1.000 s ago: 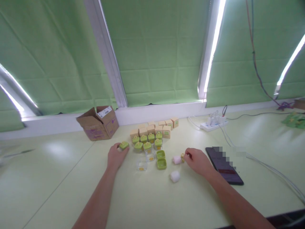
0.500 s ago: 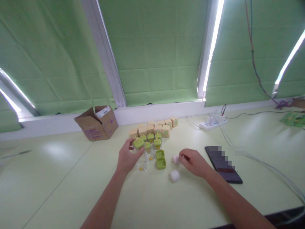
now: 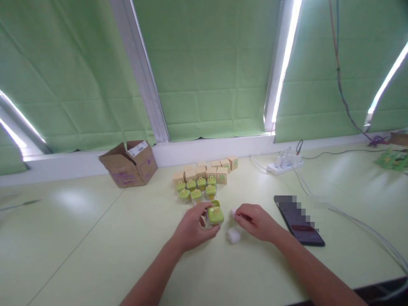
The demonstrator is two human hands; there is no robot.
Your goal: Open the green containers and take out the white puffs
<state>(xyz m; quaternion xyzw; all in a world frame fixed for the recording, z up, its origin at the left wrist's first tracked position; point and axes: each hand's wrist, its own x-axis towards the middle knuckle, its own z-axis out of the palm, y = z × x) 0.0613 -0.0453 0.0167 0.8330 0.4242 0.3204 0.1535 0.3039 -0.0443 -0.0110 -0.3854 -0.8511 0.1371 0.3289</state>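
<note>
My left hand (image 3: 195,227) curls its thumb and fingers around a small clear jar with a green looped lid (image 3: 215,216), which is raised toward the camera. Behind that jar, part of an open green lid (image 3: 216,204) shows. The left hand mostly covers the clear lidless jars. My right hand (image 3: 255,221) is closed, its fingertips pinched at a small white roll (image 3: 233,212) that is partly hidden. Just below lies a second white roll (image 3: 233,235). Farther back, several green-lidded jars (image 3: 196,195) stand in two rows.
Several small tan boxes (image 3: 200,172) stand behind the jars. An open cardboard box (image 3: 135,168) is at the back left. On the right are a dark phone-like device (image 3: 296,225), a white power strip (image 3: 284,164) and cables (image 3: 360,221). A green packet (image 3: 393,159) lies far right.
My left hand has carried the green-lidded jar right and nearer, over the open green lids. My right hand has shifted slightly left, covering more of the upper white roll.
</note>
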